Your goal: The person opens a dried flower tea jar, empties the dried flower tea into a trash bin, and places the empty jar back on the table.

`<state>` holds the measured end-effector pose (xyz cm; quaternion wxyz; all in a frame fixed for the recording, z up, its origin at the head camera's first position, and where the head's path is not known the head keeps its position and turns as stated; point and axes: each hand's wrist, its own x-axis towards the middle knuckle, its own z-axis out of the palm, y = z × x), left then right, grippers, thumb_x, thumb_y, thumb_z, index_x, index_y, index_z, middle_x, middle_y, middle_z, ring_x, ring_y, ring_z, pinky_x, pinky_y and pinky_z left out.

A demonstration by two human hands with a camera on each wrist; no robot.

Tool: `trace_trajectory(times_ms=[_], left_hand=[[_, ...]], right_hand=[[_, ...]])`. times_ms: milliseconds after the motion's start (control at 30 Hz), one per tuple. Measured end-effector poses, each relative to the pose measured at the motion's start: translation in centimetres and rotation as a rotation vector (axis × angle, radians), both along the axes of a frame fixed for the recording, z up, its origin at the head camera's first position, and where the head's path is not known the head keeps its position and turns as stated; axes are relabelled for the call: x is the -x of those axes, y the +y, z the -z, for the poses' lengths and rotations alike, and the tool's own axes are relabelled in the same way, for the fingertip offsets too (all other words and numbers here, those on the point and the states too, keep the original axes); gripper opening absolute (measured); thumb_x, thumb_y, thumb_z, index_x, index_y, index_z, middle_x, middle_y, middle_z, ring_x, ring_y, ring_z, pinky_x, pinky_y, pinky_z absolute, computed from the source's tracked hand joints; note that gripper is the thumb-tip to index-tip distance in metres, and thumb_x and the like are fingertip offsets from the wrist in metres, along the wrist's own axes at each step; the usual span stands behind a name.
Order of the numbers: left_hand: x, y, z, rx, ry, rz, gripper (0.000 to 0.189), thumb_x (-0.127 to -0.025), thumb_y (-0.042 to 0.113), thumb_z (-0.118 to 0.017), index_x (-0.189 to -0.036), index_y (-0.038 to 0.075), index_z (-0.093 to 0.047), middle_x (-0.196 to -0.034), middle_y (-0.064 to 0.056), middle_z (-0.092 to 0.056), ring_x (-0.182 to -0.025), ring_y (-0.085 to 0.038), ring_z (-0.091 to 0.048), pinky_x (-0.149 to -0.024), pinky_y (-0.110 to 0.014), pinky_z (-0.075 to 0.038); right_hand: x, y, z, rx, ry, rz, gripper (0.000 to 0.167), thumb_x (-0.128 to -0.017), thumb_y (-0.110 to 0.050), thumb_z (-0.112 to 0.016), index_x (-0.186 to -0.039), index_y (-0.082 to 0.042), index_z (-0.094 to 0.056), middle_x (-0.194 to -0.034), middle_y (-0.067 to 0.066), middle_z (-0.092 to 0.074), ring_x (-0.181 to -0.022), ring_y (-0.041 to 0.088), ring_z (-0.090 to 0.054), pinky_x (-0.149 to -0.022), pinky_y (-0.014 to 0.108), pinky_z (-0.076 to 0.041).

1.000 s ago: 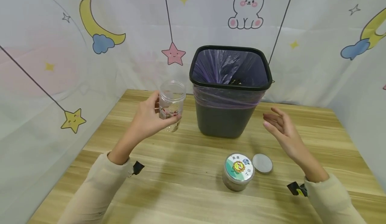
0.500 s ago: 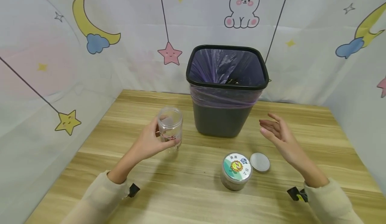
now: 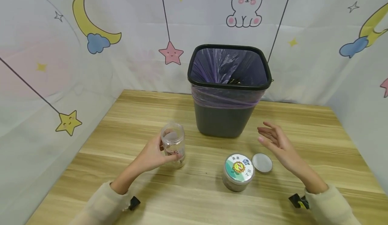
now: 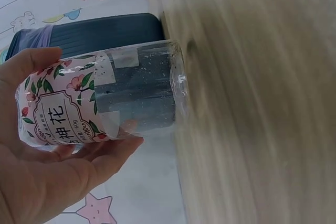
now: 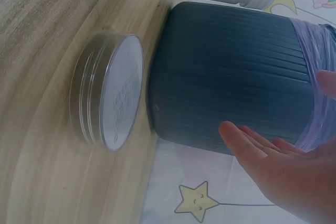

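Observation:
My left hand grips a clear, uncapped plastic jar round its side. Pink flowers and Chinese writing cover the jar's label. Its base is at or just above the tabletop; I cannot tell whether they touch. Only specks show inside the jar's lower part. On the right, my right hand hovers with relaxed fingers, holding nothing. Below and left of it lies a round, pale screw lid, also seen in the right wrist view as a lid. Beside that stands a short tub with a sunflower sticker on top.
A dark grey bin stands at the back of the wooden table, between the hands. Its purple liner folds over the rim, and some dark scraps lie inside. A printed cloth encloses the table's back and sides.
My left hand has brought the jar down and nearer to me, from beside the bin toward the tabletop. My right hand has sunk slightly and shifted a little left.

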<state>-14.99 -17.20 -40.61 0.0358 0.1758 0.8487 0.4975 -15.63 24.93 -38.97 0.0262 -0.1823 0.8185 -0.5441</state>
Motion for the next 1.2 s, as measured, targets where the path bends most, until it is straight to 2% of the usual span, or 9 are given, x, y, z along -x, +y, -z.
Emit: trace_trajectory(times_ms=[233, 433, 633, 833, 1033, 1100, 1200], left_hand=[[-0.2, 0.3, 0.5, -0.039, 0.01, 0.013, 0.077, -0.075, 0.018, -0.088, -0.14, 0.008, -0.047, -0.123, -0.006, -0.06, -0.111, -0.025, -0.061, -0.094, -0.054, -0.05], [-0.1, -0.2, 0.8, -0.066, -0.011, 0.062, 0.075, -0.078, 0.015, -0.085, -0.141, 0.01, -0.044, -0.125, -0.009, -0.059, -0.114, -0.028, -0.059, -0.094, -0.053, -0.05], [-0.2, -0.6, 1.0, -0.089, -0.047, 0.077, 0.075, -0.08, 0.015, -0.084, -0.142, 0.013, -0.042, -0.128, -0.012, -0.057, -0.116, -0.03, -0.057, -0.096, -0.053, -0.049], [-0.3, -0.8, 1.0, -0.099, -0.042, 0.092, 0.08, -0.079, 0.014, -0.085, -0.145, 0.014, -0.04, -0.13, -0.009, -0.056, -0.119, -0.029, -0.056, -0.098, -0.055, -0.047], [-0.6, -1.2, 1.2, -0.041, -0.067, 0.061, 0.093, -0.077, 0.025, -0.088, -0.151, 0.013, -0.033, -0.137, -0.009, -0.053, -0.126, -0.033, -0.053, -0.103, -0.054, -0.043], [-0.9, -1.5, 1.1, -0.022, -0.092, 0.035, 0.095, -0.077, 0.029, -0.088, -0.152, 0.015, -0.032, -0.138, -0.011, -0.052, -0.125, -0.035, -0.054, -0.103, -0.052, -0.045], [-1.2, -2.0, 1.0, -0.004, -0.142, 0.002, 0.094, -0.077, 0.032, -0.088, -0.151, 0.013, -0.032, -0.135, -0.015, -0.052, -0.12, -0.036, -0.057, -0.1, -0.048, -0.048]], right_hand=[[-0.3, 0.3, 0.1, -0.003, 0.009, -0.007, 0.06, -0.105, -0.014, -0.051, -0.154, 0.002, -0.02, -0.148, 0.029, -0.038, -0.136, 0.046, -0.037, -0.094, 0.011, -0.042], [-0.7, 0.4, 0.4, -0.009, -0.004, -0.003, 0.06, -0.105, -0.014, -0.052, -0.153, 0.002, -0.02, -0.148, 0.028, -0.038, -0.136, 0.045, -0.037, -0.094, 0.01, -0.042], [-0.8, 0.5, 0.7, -0.002, 0.01, 0.0, 0.059, -0.104, -0.012, -0.053, -0.152, 0.003, -0.021, -0.146, 0.03, -0.039, -0.134, 0.047, -0.037, -0.094, 0.011, -0.043], [-0.7, 0.8, 0.9, -0.008, 0.008, 0.009, 0.06, -0.104, -0.012, -0.054, -0.152, 0.003, -0.021, -0.146, 0.029, -0.04, -0.134, 0.047, -0.038, -0.093, 0.01, -0.042], [-0.9, 1.3, 0.9, -0.019, 0.014, 0.02, 0.06, -0.103, -0.011, -0.054, -0.152, 0.003, -0.022, -0.145, 0.029, -0.041, -0.132, 0.048, -0.039, -0.093, 0.01, -0.043], [-0.9, 1.4, 0.9, -0.024, 0.009, 0.022, 0.06, -0.103, -0.011, -0.054, -0.152, 0.003, -0.022, -0.145, 0.029, -0.041, -0.133, 0.048, -0.039, -0.092, 0.01, -0.043], [-1.0, 1.5, 1.0, -0.032, 0.01, 0.028, 0.06, -0.103, -0.011, -0.054, -0.152, 0.003, -0.022, -0.145, 0.029, -0.041, -0.132, 0.048, -0.039, -0.092, 0.01, -0.043]])
